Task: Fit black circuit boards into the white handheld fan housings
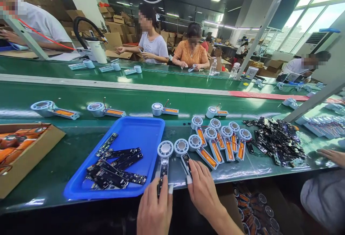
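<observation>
My left hand rests at the near table edge, its fingers pinching the handle of a small white fan unit that has a black circuit board in it. My right hand presses its fingertips on the handle of a second fan unit beside the first. Just right of them lie several more fan units with orange batteries, laid in rows. A blue tray to the left holds several black circuit boards.
A green conveyor belt carries several fan units past. A cardboard box with orange parts sits at left. A pile of black boards lies at right, near another person's hand. Workers sit across the belt.
</observation>
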A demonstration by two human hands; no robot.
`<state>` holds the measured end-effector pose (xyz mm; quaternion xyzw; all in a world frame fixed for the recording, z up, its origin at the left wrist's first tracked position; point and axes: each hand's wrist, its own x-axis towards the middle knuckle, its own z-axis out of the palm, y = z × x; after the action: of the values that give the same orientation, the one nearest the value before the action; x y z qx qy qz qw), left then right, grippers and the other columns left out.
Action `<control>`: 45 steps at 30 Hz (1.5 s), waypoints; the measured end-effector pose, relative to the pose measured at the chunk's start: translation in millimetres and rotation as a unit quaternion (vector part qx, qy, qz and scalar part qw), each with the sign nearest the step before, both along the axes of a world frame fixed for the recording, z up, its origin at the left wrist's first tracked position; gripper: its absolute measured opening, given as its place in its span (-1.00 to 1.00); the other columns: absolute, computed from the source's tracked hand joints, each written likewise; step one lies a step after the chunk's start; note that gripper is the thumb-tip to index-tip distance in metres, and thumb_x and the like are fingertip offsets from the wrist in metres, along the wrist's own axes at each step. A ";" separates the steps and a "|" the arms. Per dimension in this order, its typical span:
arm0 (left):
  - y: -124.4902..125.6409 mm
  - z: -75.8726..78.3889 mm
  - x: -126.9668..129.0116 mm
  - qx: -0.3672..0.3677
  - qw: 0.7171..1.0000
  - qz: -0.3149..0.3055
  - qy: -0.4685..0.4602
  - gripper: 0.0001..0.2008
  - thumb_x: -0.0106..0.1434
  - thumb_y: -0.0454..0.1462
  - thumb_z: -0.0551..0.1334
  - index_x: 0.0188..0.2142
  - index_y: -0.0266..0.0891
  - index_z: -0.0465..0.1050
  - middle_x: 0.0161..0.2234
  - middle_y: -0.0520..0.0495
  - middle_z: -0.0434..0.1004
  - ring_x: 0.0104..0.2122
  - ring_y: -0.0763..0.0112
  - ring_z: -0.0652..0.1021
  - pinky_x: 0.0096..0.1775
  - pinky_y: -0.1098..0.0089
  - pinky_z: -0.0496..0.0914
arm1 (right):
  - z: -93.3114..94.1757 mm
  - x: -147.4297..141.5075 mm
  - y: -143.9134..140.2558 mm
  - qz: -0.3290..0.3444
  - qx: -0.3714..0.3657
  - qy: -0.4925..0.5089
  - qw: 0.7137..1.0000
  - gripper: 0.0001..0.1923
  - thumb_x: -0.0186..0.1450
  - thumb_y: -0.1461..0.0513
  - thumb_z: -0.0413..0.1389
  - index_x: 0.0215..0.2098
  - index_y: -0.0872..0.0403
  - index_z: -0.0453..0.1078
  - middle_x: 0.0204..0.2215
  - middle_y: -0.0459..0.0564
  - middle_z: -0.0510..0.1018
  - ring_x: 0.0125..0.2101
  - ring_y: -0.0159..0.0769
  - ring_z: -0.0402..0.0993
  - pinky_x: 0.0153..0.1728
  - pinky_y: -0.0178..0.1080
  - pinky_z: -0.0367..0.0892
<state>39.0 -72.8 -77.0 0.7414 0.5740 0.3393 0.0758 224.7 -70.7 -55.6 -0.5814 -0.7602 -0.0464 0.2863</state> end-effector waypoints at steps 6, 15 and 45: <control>14.0 0.2 17.1 0.044 0.996 0.030 -0.074 -0.64 0.38 -0.20 0.18 0.14 -0.18 0.43 -0.02 -0.28 0.55 -0.04 0.04 0.58 -0.02 0.16 0.46 | -14.2 5.2 3.6 0.018 0.050 0.039 0.998 -0.48 0.40 0.32 -0.07 0.32 0.17 0.10 0.07 0.23 0.50 0.08 -0.04 0.42 0.05 0.05 0.43; 18.6 -7.6 14.4 0.199 0.978 0.020 0.054 -0.57 0.42 -0.28 0.16 0.25 -0.32 0.31 -0.02 -0.31 0.58 -0.08 0.09 0.61 -0.06 0.20 0.47 | -19.3 4.6 6.9 0.018 0.087 0.013 0.996 -0.56 0.39 0.34 -0.08 0.23 0.17 0.26 0.08 0.21 0.52 0.08 -0.05 0.43 0.03 0.03 0.45; 28.6 18.1 15.9 0.165 0.962 -0.020 0.216 -0.37 0.49 -0.25 -0.15 0.45 -0.46 -0.32 -0.11 -0.34 0.64 -0.14 0.09 0.64 -0.16 0.23 0.53 | -14.6 3.1 9.2 -0.025 0.059 0.009 0.998 -0.60 0.39 0.32 -0.03 0.18 0.09 0.35 -0.06 0.12 0.60 -0.05 -0.03 0.49 -0.12 0.04 0.52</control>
<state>54.9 -44.3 -58.9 0.8105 0.4982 0.2593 -0.1663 227.9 -61.6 -70.2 -0.5832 -0.7386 -0.0932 0.3251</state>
